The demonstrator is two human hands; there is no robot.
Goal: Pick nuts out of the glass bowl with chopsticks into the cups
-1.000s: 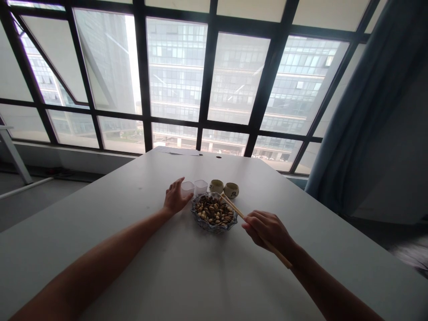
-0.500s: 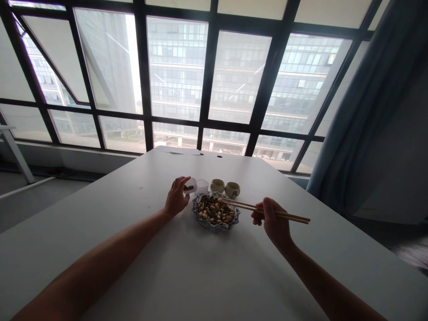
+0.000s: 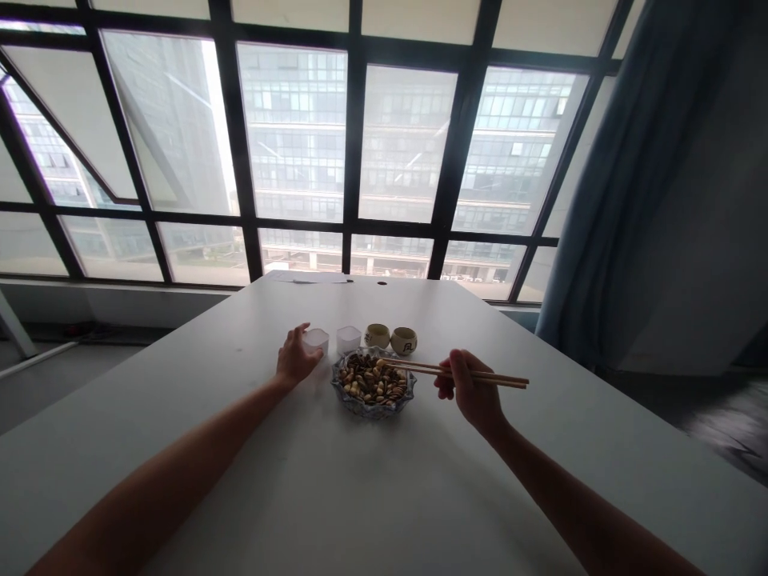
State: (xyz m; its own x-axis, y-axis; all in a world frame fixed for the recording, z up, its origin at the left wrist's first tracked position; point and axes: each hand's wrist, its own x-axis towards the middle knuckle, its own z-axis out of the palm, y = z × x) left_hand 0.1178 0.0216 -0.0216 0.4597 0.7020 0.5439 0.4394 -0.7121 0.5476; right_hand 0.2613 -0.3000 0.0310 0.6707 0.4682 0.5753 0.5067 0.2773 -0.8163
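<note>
My left hand [image 3: 295, 358] has thumb and fingers about a small translucent plastic cup [image 3: 316, 342], which stands upright on the table. Another such cup [image 3: 349, 341] is just to its right. In my right hand [image 3: 471, 390] is a pair of wooden chopsticks [image 3: 480, 377], pointing left over a scalloped glass bowl [image 3: 343, 398]. The bowl is full of mixed nuts and seeds [image 3: 373, 382]. A pale nut [image 3: 381, 364] lies at the chopstick tips; whether they grip it I cannot tell.
Two small cream cups with dark characters, a left one [image 3: 378, 335] and a right one [image 3: 404, 342], stand behind the bowl. The white table [image 3: 384, 496] runs toward large windows. Paper [image 3: 306, 277] lies at its far end; a blue curtain [image 3: 591, 200] hangs on the right.
The plastic cup at my left hand was raised and tilted, with dark bits showing; now it is upright on the table, farther left of the other. The chopsticks stay over the bowl.
</note>
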